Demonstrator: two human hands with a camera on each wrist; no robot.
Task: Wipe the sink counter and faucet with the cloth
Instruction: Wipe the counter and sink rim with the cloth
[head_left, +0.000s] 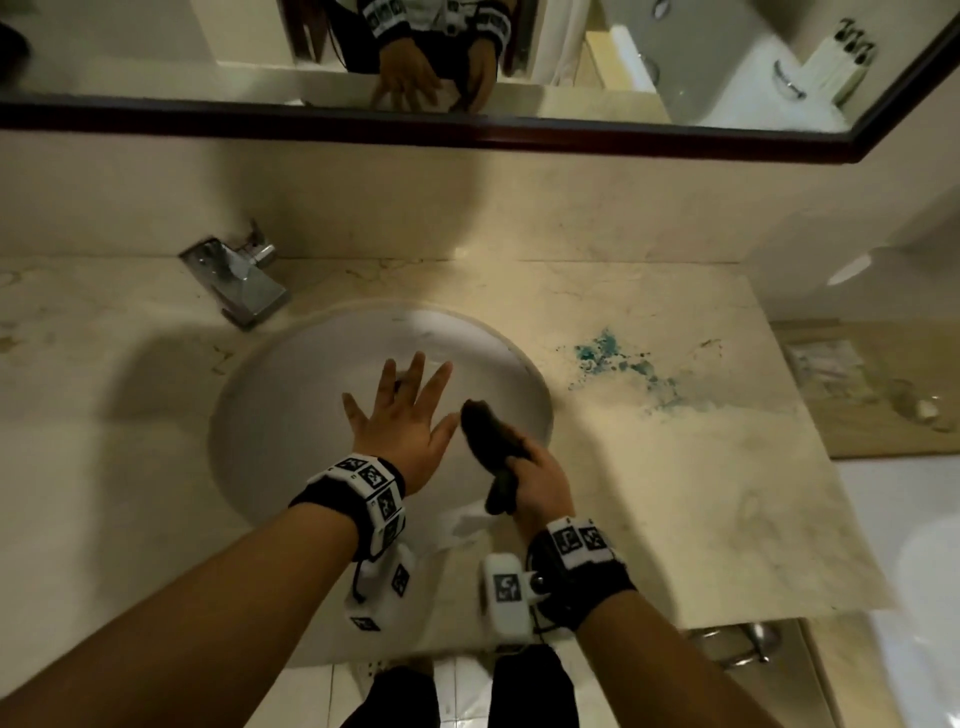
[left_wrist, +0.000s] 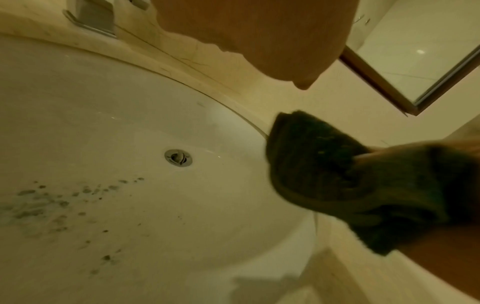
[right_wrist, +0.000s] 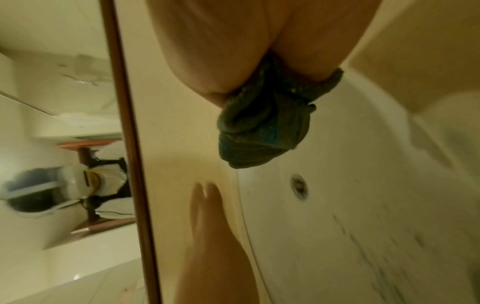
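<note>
R hand (head_left: 540, 480), lower centre, fist clamped round bunched dark cloth (head_left: 493, 447), held over basin (head_left: 291, 415) edge. L hand (head_left: 402, 415) just left of it, fingers spread flat, holding nothing. Centre right, blue spill (head_left: 618, 364) on counter (head_left: 701, 467); upper left, faucet (head_left: 239, 280), both untouched-looking. Risk: wadded cloth w/ little flat face may smear blue wider instead of lifting it; may drip.

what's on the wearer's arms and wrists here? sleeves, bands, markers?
Both forearms are bare, no sleeves. The left hand and right hand each have a black wrist strap carrying white square tiles printed with black fiducial markers. A white boxy camera module, also marker-tagged, hangs under each wrist, with a thin black cable.
</note>
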